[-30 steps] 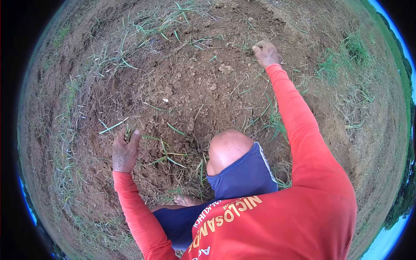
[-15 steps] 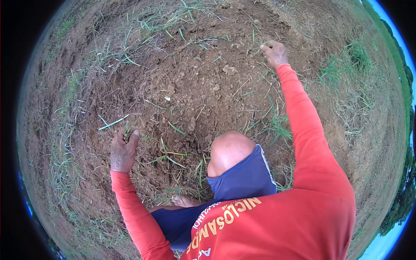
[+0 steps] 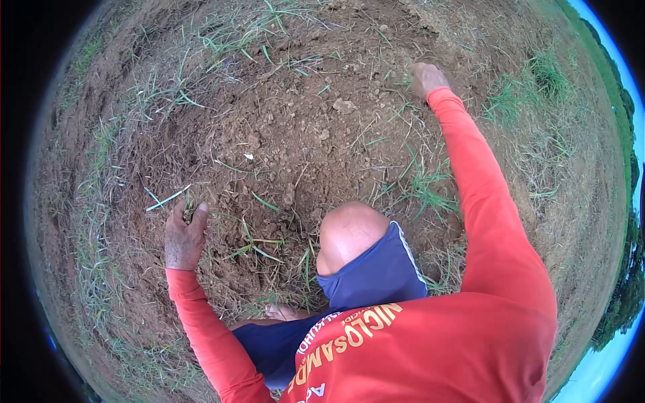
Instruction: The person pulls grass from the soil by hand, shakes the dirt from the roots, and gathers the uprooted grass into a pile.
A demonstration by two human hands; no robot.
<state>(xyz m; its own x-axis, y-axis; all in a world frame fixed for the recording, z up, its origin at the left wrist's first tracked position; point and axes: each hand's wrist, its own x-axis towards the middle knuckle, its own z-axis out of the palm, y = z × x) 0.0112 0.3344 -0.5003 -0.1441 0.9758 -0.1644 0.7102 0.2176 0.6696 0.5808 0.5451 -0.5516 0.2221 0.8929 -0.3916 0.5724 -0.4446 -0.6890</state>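
Brown, crumbly soil point(image 3: 275, 141) with scattered grass lies below me. My left hand point(image 3: 185, 235) is low over the ground at the left, its thumb and fingers curled around a small tuft of grass. Just above its fingertips lies a crossed pair of pale green blades point(image 3: 166, 199). Farther out at the upper right, my right hand point(image 3: 428, 78) is closed down at the soil; its fingertips are hidden, and I cannot make out what they hold. A few thin green blades show beside it.
My bare knee point(image 3: 353, 235) juts up at the centre, with a bare foot point(image 3: 285, 311) to its lower left. Green tufts stand right of the knee point(image 3: 428, 188) and at the upper right point(image 3: 549, 77). A pale clod point(image 3: 345, 106) lies near the top.
My right hand has turned, and its fingers now point down into the soil. My left hand keeps its curled shape. The whole view has shifted slightly.
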